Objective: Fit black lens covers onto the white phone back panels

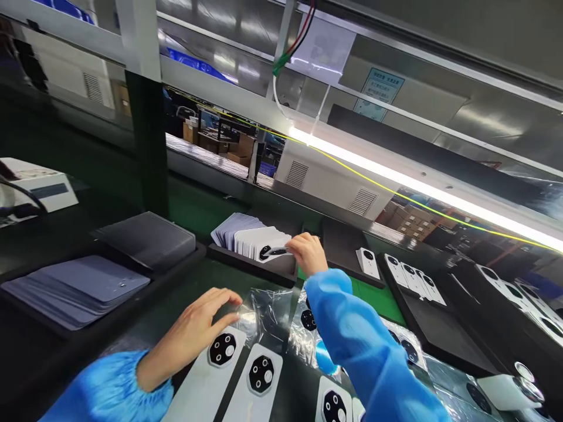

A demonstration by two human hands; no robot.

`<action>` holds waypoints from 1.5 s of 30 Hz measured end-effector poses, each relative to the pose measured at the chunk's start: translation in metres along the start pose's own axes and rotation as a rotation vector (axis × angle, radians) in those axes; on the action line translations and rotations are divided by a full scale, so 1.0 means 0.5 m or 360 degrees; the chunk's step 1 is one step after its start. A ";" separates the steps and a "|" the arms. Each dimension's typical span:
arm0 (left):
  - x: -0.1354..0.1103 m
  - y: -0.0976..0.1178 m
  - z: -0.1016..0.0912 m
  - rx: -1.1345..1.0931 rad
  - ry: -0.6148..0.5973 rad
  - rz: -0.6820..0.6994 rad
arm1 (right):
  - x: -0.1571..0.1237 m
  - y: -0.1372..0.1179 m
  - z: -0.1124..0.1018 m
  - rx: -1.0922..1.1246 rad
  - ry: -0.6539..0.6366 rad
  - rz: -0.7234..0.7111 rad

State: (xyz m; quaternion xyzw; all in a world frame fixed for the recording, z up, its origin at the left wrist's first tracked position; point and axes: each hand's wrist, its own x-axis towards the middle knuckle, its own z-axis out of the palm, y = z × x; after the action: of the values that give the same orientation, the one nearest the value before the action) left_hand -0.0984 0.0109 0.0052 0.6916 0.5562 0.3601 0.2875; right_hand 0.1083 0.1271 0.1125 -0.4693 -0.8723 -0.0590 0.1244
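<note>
Right hand [308, 253] pinches white panel [259, 243] (stacked); left hand [189, 339] half-open.

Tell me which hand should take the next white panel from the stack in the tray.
Probably the right: the right hand is already at the white panels, touching the stack in the tray. The left hand sits farther back, above a panel on the bench.
</note>
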 end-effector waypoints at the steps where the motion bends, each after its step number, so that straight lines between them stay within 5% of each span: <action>1: -0.007 -0.019 -0.005 0.0078 -0.0112 0.0008 | 0.029 0.004 0.016 -0.0041 -0.0038 -0.0032; 8: -0.025 -0.067 -0.011 0.0191 -0.0689 -0.0006 | 0.130 0.042 0.100 -0.0119 -0.0349 -0.0266; 21: 0.000 -0.030 -0.016 0.0377 -0.0912 -0.0109 | 0.160 0.051 0.134 0.0015 -0.0473 0.0000; 26: -0.005 -0.015 -0.015 0.0456 -0.0833 -0.0044 | 0.087 0.078 0.082 0.0066 -0.0418 0.0148; 30: -0.011 0.021 0.019 0.0322 -0.0954 0.0133 | -0.029 0.131 0.052 0.0042 -0.0639 0.0288; 34: -0.014 0.059 0.067 0.0251 -0.1079 0.0215 | -0.153 0.154 0.080 0.0089 -0.0974 0.0386; 37: -0.012 0.067 0.092 0.0266 -0.1031 0.0268 | -0.211 0.147 0.117 0.0131 -0.0989 0.0427; 45: -0.002 0.070 0.110 0.0397 -0.0995 0.0313 | -0.223 0.134 0.163 0.0147 -0.0815 0.0578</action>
State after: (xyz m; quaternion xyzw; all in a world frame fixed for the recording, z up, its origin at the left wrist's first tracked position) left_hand -0.0342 0.0024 0.0012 0.8484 0.4119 0.0862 0.3211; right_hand 0.2098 0.0926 0.0029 -0.6107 -0.7790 0.1239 -0.0696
